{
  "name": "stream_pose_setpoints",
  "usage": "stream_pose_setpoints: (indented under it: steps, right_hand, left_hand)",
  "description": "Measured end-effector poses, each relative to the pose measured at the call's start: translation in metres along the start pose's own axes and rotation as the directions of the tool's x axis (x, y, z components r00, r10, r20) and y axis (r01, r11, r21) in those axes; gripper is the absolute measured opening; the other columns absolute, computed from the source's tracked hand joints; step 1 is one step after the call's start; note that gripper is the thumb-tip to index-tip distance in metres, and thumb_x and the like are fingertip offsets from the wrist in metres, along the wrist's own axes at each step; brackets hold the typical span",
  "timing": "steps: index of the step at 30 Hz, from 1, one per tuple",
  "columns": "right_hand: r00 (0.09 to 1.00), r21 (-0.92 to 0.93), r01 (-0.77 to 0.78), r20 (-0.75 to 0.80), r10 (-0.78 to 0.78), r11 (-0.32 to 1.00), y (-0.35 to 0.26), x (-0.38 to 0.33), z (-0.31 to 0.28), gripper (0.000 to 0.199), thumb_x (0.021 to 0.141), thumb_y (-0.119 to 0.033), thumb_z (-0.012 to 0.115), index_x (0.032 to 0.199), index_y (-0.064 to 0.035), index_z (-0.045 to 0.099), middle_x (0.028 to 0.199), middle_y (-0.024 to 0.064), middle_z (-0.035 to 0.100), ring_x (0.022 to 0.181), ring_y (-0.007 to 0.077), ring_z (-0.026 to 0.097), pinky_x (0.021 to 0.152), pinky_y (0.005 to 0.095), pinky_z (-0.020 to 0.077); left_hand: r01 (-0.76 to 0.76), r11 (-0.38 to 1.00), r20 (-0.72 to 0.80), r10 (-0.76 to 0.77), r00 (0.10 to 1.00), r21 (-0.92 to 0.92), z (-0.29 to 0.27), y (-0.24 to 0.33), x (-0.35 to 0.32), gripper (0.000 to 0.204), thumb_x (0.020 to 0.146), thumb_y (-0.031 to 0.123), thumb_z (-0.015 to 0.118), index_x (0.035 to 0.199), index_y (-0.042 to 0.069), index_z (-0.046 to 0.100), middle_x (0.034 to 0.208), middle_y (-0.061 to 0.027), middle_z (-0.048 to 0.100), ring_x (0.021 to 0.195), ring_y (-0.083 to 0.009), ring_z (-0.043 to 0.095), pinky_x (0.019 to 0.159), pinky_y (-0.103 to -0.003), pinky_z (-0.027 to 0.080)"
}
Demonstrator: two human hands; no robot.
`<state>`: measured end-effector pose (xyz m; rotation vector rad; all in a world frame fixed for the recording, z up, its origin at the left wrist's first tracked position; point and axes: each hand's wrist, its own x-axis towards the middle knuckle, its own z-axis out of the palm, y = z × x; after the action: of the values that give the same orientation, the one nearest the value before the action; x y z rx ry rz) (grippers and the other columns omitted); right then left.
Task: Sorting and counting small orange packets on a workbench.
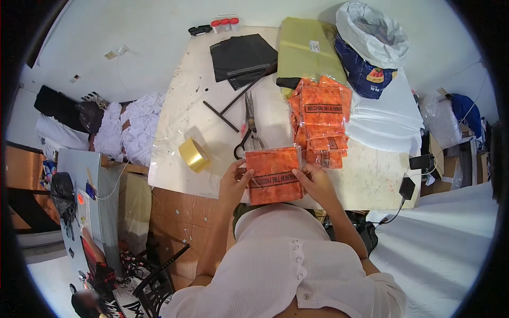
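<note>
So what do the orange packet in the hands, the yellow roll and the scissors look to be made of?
The orange packet looks like folded orange fabric or sheet in a clear glossy plastic sleeve; its edges catch the light. The yellow roll seems to be plastic adhesive tape, translucent and shiny. The scissors look like dull grey metal with dark handles. Left hand and right hand grip the packet's sides.

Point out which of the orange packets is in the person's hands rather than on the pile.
It is the orange packet at the table's near edge, gripped by the left hand and right hand. The other orange packets lie stacked farther back, untouched.
</note>
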<state>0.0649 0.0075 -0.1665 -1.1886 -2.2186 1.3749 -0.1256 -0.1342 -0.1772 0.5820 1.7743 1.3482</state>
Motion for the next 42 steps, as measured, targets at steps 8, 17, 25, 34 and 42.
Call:
stream_pose_setpoints:
  steps: [8, 17, 25, 34, 42]
  right_hand:
    - [0.907, -0.321, 0.246, -0.256, -0.334, 0.915, -0.032, 0.007, -0.013, 0.027, 0.088, -0.025, 0.055, 0.092, 0.0010, 0.057, 0.098, 0.0173, 0.061, 0.094, 0.0331, 0.057, 0.078, 0.0399, 0.0448]
    - [0.842, -0.471, 0.500, 0.067, -0.536, 0.726, -0.025, 0.025, 0.045, 0.039, 0.092, -0.021, 0.043, 0.126, -0.0044, 0.047, 0.134, 0.0139, 0.042, 0.132, 0.0346, 0.028, 0.108, 0.0484, 0.0188]
    - [0.858, -0.518, 0.472, 0.083, -0.507, 0.714, -0.017, 0.029, 0.055, 0.042, 0.091, -0.020, 0.040, 0.131, -0.0050, 0.043, 0.140, 0.0122, 0.036, 0.133, 0.0330, 0.025, 0.109, 0.0473, 0.0168]
    - [0.883, -0.438, 0.447, 0.073, -0.464, 0.780, -0.011, 0.030, 0.052, 0.043, 0.092, -0.023, 0.039, 0.132, -0.0064, 0.042, 0.142, 0.0119, 0.034, 0.134, 0.0331, 0.024, 0.109, 0.0475, 0.0149]
    - [0.871, 0.089, 0.378, -0.371, -0.321, 0.922, -0.003, 0.064, -0.001, 0.040, 0.087, -0.019, 0.058, 0.121, -0.0009, 0.049, 0.125, 0.0153, 0.047, 0.121, 0.0290, 0.039, 0.102, 0.0427, 0.0277]
  left_hand:
    - [-0.369, 0.769, -0.140, 0.504, 0.852, 0.522, 0.006, 0.026, -0.004, 0.035, 0.091, 0.010, 0.048, 0.124, -0.001, 0.047, 0.127, -0.0175, 0.048, 0.112, -0.0321, 0.047, 0.091, -0.038, 0.041]
    - [-0.263, 0.575, 0.032, 0.380, 0.925, 0.775, 0.054, 0.003, 0.007, 0.049, 0.092, 0.022, 0.035, 0.139, 0.007, 0.032, 0.147, -0.0114, 0.026, 0.138, -0.0309, 0.018, 0.108, -0.051, 0.013]
    - [-0.251, 0.473, 0.015, 0.447, 0.894, 0.845, 0.056, -0.016, 0.014, 0.051, 0.091, 0.027, 0.036, 0.138, 0.007, 0.033, 0.146, -0.0086, 0.029, 0.136, -0.0290, 0.023, 0.105, -0.056, 0.018]
    - [-0.244, 0.460, 0.028, 0.427, 0.904, 0.854, 0.060, -0.009, 0.014, 0.051, 0.092, 0.027, 0.035, 0.140, 0.008, 0.031, 0.146, -0.0063, 0.030, 0.136, -0.0274, 0.024, 0.104, -0.057, 0.018]
    - [-0.181, 0.438, 0.001, 0.381, 0.925, 0.881, 0.059, 0.006, 0.011, 0.048, 0.093, 0.029, 0.039, 0.137, 0.011, 0.036, 0.145, -0.0079, 0.030, 0.137, -0.0280, 0.021, 0.105, -0.060, 0.013]
